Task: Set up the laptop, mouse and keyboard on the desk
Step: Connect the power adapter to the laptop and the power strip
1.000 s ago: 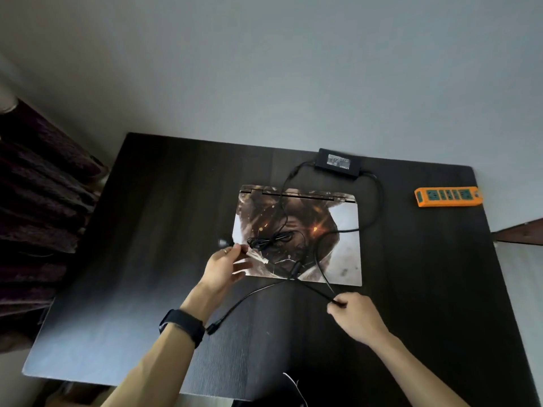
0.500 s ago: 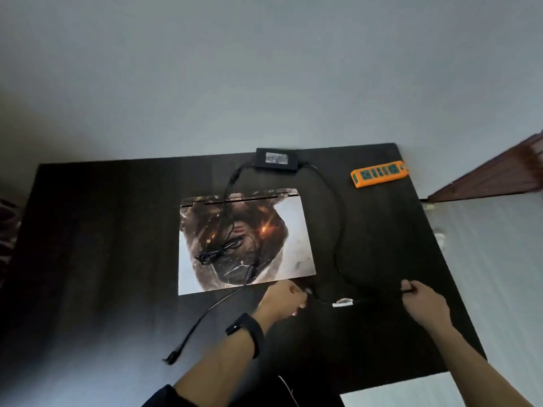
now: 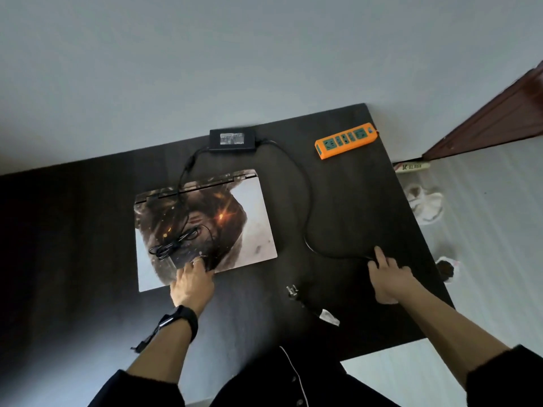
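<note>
The closed laptop point(image 3: 235, 218) lies mid-worktop point(image 3: 73, 230) with a coiled cable point(image 3: 176, 245) on its lid. The left hand point(image 3: 192, 282) reaches over the near edge to the coil, but I cannot tell whether it grips. Farther right, the right hand point(image 3: 388, 277) pinches the power cord point(image 3: 308, 201). A charger brick point(image 3: 232, 140) and an orange power strip point(image 3: 346, 139) sit at the far edge.

Laptop point(image 3: 205, 227) closed, flat on desk point(image 3: 73, 230); artwork-skinned lid up

A plain pale grey wall point(image 3: 205, 54) fills the upper view in dim, cool light. A dark wood-grain counter point(image 3: 73, 230) stands against it. Pale striped floor point(image 3: 493, 245) lies to the right, where a reddish-brown wooden panel point(image 3: 499, 113) meets the wall
</note>
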